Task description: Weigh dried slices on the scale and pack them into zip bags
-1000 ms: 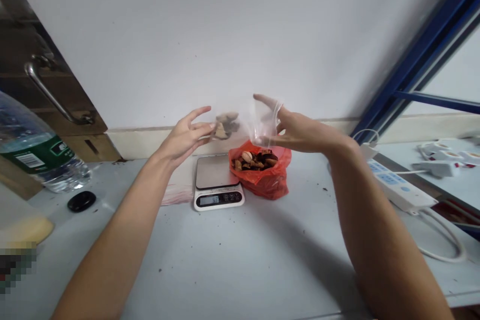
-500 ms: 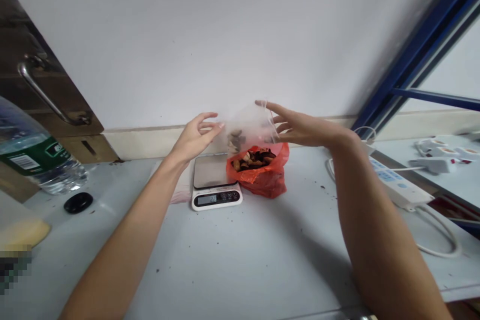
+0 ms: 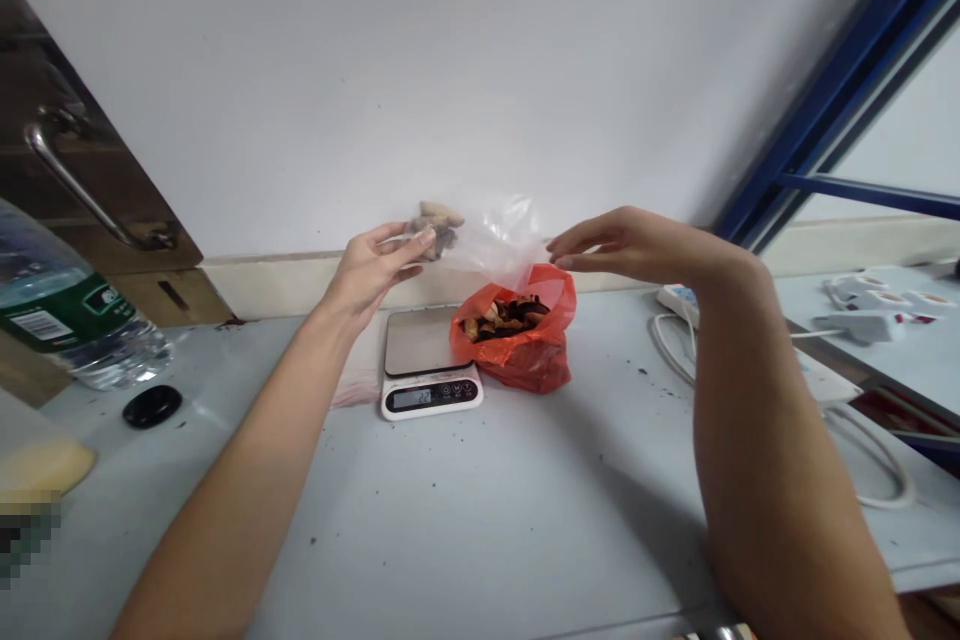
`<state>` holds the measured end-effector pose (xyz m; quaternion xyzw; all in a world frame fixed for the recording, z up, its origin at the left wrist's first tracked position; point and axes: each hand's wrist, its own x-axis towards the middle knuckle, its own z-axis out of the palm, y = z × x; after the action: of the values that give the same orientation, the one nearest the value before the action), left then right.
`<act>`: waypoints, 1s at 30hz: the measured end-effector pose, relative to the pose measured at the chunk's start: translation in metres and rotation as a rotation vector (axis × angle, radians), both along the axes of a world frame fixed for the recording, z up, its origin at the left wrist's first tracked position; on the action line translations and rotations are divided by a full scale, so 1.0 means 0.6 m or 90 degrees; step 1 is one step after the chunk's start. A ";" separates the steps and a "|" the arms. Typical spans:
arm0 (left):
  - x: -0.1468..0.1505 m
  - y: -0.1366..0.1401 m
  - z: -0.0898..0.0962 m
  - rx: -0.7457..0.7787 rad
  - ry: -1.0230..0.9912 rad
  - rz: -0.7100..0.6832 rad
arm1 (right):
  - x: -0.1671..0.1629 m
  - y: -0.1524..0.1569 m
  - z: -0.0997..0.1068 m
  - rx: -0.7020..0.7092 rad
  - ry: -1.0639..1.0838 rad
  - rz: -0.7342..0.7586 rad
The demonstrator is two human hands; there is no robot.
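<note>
My left hand (image 3: 381,265) is closed on the filled end of a clear plastic bag (image 3: 499,238), with several pale brown dried pieces (image 3: 436,225) inside it. At the bag's other end, the fingers of my right hand (image 3: 611,245) pinch its edge. The bag lies stretched sideways between both hands, above a red plastic bag (image 3: 525,365). That red bag stands open, holding many dark brown dried slices (image 3: 506,318). Its left side overlaps a small digital kitchen scale (image 3: 416,345), whose display appears to read 22.
A large water bottle (image 3: 82,320) and a black oval object (image 3: 152,407) are at the left. Pinkish plastic bags (image 3: 355,388) lie beside the scale. On the right are a white power strip (image 3: 821,375), its cable and a blue frame (image 3: 825,80). A wall rises behind the table.
The clear bag has tipped from hanging to sideways, its pieces moving up and left. My left hand has closed on the filled end. My right hand's fingers have come together at the other end.
</note>
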<state>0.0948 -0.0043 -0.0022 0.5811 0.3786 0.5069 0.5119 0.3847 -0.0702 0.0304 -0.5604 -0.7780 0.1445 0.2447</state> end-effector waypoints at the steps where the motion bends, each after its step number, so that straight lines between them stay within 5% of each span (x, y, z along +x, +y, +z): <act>1: 0.002 -0.002 0.000 0.018 0.015 -0.001 | 0.005 -0.001 0.001 -0.007 -0.022 -0.013; 8: 0.036 -0.020 -0.009 0.194 0.122 -0.047 | -0.021 -0.003 0.006 -0.053 -0.036 -0.042; 14: 0.052 -0.021 -0.010 0.259 0.019 -0.008 | -0.042 -0.003 0.008 -0.120 -0.104 0.035; 22: 0.047 -0.014 -0.004 0.241 -0.181 0.032 | -0.051 0.011 -0.005 -0.096 -0.049 0.100; 30: -0.020 -0.005 0.027 0.138 0.071 0.059 | -0.073 0.023 -0.025 -0.058 0.292 0.078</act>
<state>0.0827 -0.0073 0.0139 0.6421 0.3761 0.5348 0.4002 0.3410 -0.0563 0.0156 -0.4754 -0.7272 0.3173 0.3801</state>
